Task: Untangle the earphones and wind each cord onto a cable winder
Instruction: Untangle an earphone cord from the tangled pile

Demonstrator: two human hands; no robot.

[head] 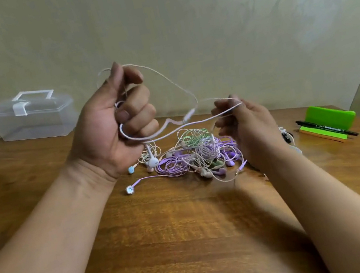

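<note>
A tangled heap of earphones [198,154], purple, green, white and pink, lies on the wooden table [167,234]. My left hand [114,123] is raised above the table with its fingers curled round a pale pink earphone cord [163,74], which loops over to my right hand [244,125]. The right hand pinches the same cord between thumb and fingertips above the heap. An inline remote [189,115] hangs on the cord between the hands. A white earbud [152,161] dangles below my left hand. A purple earbud [130,189] lies apart at the heap's left.
A clear plastic box [31,116] with a white latch stands at the back left against the wall. At the right lie a green holder [329,117], a black marker [326,128] and a green-and-orange pad. Small white and black items [286,135] peek from behind my right wrist.
</note>
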